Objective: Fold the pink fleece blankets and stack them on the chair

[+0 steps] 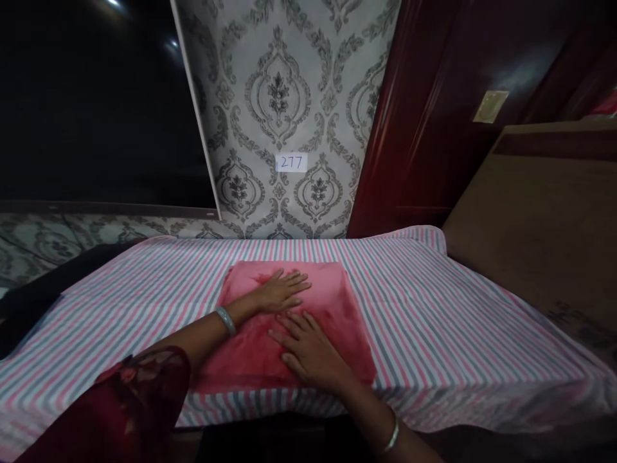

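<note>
A folded red and pink piece of soft, plush-looking fabric [241, 357] lies on the striped cloth [424, 321]; what article it is I cannot make out. My left hand [282, 291] rests flat on its upper part, fingers stretched out to the right. Just below, my right hand [311, 350] lies palm down on the darker red part, fingers spread and pointing up and left. The two hands are close together, and neither grips anything. Both forearms cover part of the fabric's lower area.
A large dark screen [91, 109] stands at the back left. Patterned wallpaper [277, 90] with a paper label [291, 162] reading 277 is behind the table. At the right are a dark red door [419, 122] and a big cardboard box [544, 218] beside the table.
</note>
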`<state>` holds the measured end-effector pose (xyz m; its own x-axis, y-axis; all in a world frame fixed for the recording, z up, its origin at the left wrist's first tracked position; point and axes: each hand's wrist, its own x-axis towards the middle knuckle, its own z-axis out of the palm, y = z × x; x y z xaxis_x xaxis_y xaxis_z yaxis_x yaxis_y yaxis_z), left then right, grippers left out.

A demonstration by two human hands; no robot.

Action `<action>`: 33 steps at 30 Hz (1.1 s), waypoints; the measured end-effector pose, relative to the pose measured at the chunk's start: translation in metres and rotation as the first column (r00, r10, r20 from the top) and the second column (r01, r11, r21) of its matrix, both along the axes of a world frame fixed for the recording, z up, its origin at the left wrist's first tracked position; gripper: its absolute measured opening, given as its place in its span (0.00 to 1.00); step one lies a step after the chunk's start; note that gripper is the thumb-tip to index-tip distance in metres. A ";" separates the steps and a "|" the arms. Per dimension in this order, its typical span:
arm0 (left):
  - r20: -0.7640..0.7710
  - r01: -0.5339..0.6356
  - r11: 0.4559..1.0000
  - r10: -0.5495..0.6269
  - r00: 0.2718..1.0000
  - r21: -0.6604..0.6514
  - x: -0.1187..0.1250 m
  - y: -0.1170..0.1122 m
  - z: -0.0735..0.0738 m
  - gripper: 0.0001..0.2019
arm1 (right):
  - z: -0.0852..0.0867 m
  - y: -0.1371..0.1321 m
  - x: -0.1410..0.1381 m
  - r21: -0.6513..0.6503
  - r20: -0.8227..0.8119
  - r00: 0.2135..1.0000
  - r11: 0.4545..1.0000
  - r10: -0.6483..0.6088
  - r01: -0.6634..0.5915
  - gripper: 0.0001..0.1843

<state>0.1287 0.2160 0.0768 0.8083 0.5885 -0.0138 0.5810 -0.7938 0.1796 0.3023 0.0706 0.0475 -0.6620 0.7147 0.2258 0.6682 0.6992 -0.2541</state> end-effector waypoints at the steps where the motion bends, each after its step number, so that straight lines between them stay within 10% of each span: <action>1: -0.010 -0.024 1.000 0.024 1.000 0.006 -0.001 0.009 -0.001 0.30 | -0.002 0.000 0.001 -0.015 0.001 1.000 1.000 0.007 -0.007 0.28; 9: 0.060 -0.190 0.973 0.199 0.978 -0.128 -0.011 0.070 -0.016 0.38 | -0.004 0.001 0.005 -0.082 0.000 1.000 0.997 0.004 -0.004 0.30; 19: 0.134 -0.214 0.976 0.216 0.967 -0.030 -0.014 0.068 -0.028 0.37 | -0.004 0.002 0.005 -0.081 -0.009 1.000 0.997 0.006 -0.007 0.28; 28: 0.007 -0.309 0.929 0.314 0.949 0.204 -0.015 0.000 0.020 0.30 | 0.002 0.000 0.002 -0.039 0.002 1.000 0.999 -0.015 0.015 0.26; 33: 0.018 -0.322 0.931 0.324 0.946 0.170 -0.059 -0.077 0.011 0.34 | 0.007 0.002 0.028 0.010 -0.075 0.985 0.987 -0.158 0.159 0.25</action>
<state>0.0695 0.1393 0.0878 0.5748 0.8121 0.1011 0.8120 -0.5813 0.0531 0.3305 0.0729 0.0548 -0.5215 0.8053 0.2819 0.7507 0.5901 -0.2970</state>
